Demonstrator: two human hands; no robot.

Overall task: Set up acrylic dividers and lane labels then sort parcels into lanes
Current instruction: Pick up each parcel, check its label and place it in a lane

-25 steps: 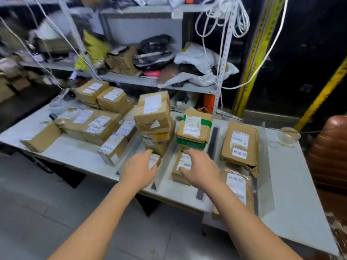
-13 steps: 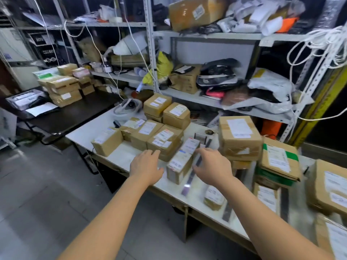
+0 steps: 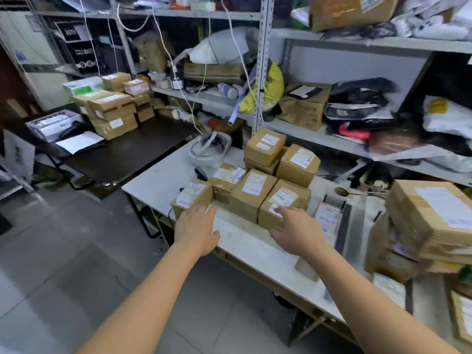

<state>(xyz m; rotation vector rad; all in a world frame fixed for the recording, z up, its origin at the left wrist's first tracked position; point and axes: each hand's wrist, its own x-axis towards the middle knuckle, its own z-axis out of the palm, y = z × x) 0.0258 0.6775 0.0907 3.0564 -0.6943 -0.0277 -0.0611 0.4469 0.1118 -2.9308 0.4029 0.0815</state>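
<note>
Several brown cardboard parcels with white labels lie grouped on the white table (image 3: 158, 180). My left hand (image 3: 198, 229) is open, its fingertips at the front of the leftmost parcel (image 3: 191, 198). My right hand (image 3: 297, 231) is open too, fingers spread against the front of another parcel (image 3: 283, 203). Neither hand grips anything. A clear acrylic divider (image 3: 357, 221) on a dark base strip stands to the right of this group, blurred. Beyond it, a tall stack of parcels (image 3: 431, 221) stands at the right.
A metal shelving rack (image 3: 261, 72) packed with bags and boxes runs behind the table. A dark side table (image 3: 132, 152) at the left holds more boxes. A white helmet-like object (image 3: 209, 148) sits at the table's far left corner. Grey tiled floor lies below.
The view has swung left, from the right-hand lanes to the left group of parcels. Both hands have moved left with it, from the small parcels near the dividers to the leftmost boxes.
</note>
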